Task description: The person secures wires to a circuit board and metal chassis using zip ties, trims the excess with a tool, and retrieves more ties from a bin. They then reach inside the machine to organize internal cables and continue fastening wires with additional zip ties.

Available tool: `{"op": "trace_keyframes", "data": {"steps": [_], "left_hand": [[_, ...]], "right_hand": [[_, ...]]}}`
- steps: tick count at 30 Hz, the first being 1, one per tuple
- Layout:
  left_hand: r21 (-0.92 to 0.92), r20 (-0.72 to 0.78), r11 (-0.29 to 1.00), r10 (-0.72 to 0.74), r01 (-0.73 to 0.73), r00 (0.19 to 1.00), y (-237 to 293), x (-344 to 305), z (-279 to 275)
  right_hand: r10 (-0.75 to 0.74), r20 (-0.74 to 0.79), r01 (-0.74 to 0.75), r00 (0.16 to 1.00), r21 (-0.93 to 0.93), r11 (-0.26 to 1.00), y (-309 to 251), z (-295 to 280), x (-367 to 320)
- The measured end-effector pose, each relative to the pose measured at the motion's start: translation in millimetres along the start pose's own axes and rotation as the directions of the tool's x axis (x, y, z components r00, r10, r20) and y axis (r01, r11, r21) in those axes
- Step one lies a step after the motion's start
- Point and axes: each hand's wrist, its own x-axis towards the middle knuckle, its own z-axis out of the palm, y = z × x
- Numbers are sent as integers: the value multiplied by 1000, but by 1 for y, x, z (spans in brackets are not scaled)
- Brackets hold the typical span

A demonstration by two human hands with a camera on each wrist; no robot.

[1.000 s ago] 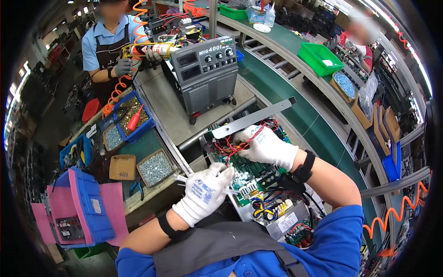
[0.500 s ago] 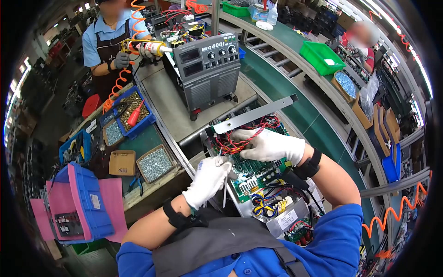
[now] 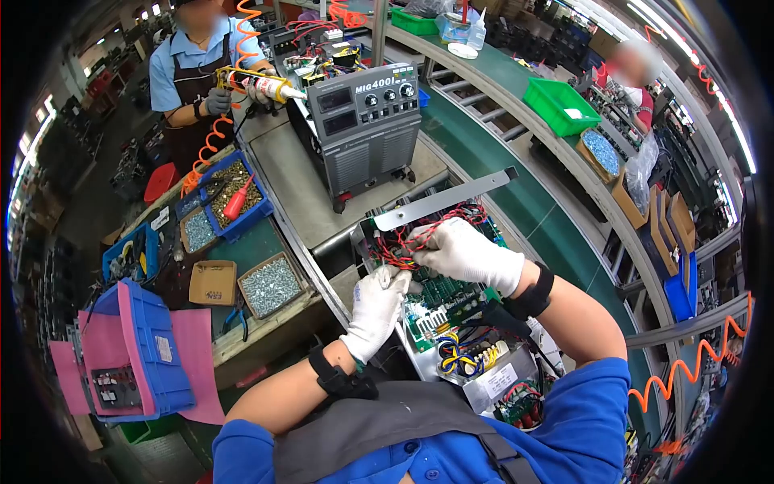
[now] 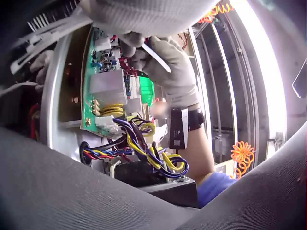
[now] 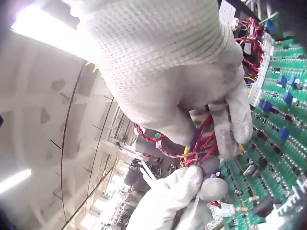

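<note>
Both hands wear white gloves and meet over an opened machine chassis. My right hand [image 3: 468, 254] grips a bundle of red wires [image 5: 206, 143], with some yellow and blue strands among them, above the green circuit board [image 3: 439, 292]. My left hand [image 3: 375, 310] is right against the bundle from below, its thumb and fingertips pinching a white cable tie [image 4: 157, 58] there. More white ties [image 5: 147, 172] stick out beside the left hand in the right wrist view. A metal bar [image 3: 447, 199] spans the chassis just beyond the wires.
A grey MIG400I machine [image 3: 363, 137] stands ahead, with a person holding a caulking gun [image 3: 258, 83] beside it. Screw boxes [image 3: 272, 288] and a blue bin [image 3: 234, 202] sit to the left. Yellow and blue cables [image 3: 459, 359] lie nearer my body. A green conveyor [image 3: 548, 234] curves along the right.
My left hand has moved forward from the near edge of the board up to the wire bundle. The right hand stays at the wires, shifting slightly.
</note>
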Motion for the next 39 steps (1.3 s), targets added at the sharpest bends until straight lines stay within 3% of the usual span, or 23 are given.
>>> {"op": "trace_keyframes", "data": {"steps": [2, 4, 5, 6, 8, 9, 10, 11, 12, 13, 14, 16, 18, 19, 21, 22, 24, 33, 34, 36, 37, 38, 39], "left_hand": [[78, 98, 997, -18, 11, 995, 2, 0, -8], [175, 118, 985, -16, -5, 993, 12, -7, -11], [317, 107, 921, 204, -227, 973, 9, -10, -12], [449, 125, 787, 413, -422, 902, 12, -12, -11], [447, 132, 781, 424, -435, 896, 24, -14, -7], [358, 161, 851, 349, -384, 923, 24, -10, -9], [268, 201, 907, 278, -326, 939, 24, -5, -12], [296, 238, 868, 338, -400, 911, 21, 1, -16], [289, 245, 873, 328, -392, 912, 23, -1, -18], [277, 255, 886, 304, -371, 918, 26, -3, -17], [262, 265, 902, 275, -344, 924, 29, -6, -16], [469, 302, 685, 468, -557, 830, 37, -11, -11], [473, 318, 746, 352, -469, 881, 42, -10, -13], [471, 320, 747, 351, -469, 880, 42, -9, -14], [594, 379, 567, 428, -571, 820, 42, -7, -14], [592, 383, 567, 427, -573, 819, 40, -6, -14], [560, 377, 548, 500, -621, 780, 36, -5, -14], [514, 379, 542, 552, -665, 743, 32, -3, -12], [516, 378, 541, 552, -664, 743, 36, -4, -11], [646, 285, 623, 338, -440, 897, 47, -9, -7], [588, 259, 634, 441, -503, 859, 40, -5, -6], [609, 283, 556, 514, -566, 810, 40, -4, -5], [638, 281, 523, 525, -565, 803, 43, -6, -3]], "right_hand": [[-331, -128, 270, 935, -350, 897, 5, 6, -11], [-415, -100, 349, 904, -387, 853, -4, -5, -23], [-498, -60, 430, 865, -423, 798, -6, -9, -26], [-499, -58, 430, 865, -426, 796, -4, -10, -28], [-565, -88, 508, 820, -344, 790, 2, -9, -30], [-564, -85, 508, 821, -343, 790, 6, -6, -31], [-516, -153, 485, 843, -201, 851, 10, -5, -30], [-457, -214, 456, 864, -55, 888, 12, -6, -29], [-457, -217, 454, 863, -65, 889, 12, -6, -30], [-265, -203, 309, 943, 229, 923, 10, -5, -31], [-74, -125, 127, 989, 501, 856, 9, -4, -32], [-89, -157, 147, 984, 411, 900, 4, -9, -33], [57, 11, -52, 998, 614, 787, 5, -13, -32], [35, -9, -23, 999, 590, 807, 2, -17, -32], [43, 4, -35, 999, 664, 747, 8, -15, -32], [46, 19, -46, 999, 731, 681, 10, -15, -32], [47, 12, -42, 999, 719, 693, 7, -16, -32], [14, 58, -50, 998, 688, 724, 2, -10, -34], [-7, 23, -9, 1000, 623, 782, 1, -10, -35], [-59, -35, 69, 998, 475, 877, -1, -11, -35], [-79, -108, 125, 991, 544, 830, -3, -9, -38], [-80, -104, 124, 991, 546, 828, -3, -8, -39], [-106, -139, 166, 985, 555, 815, -2, -6, -39]]}}
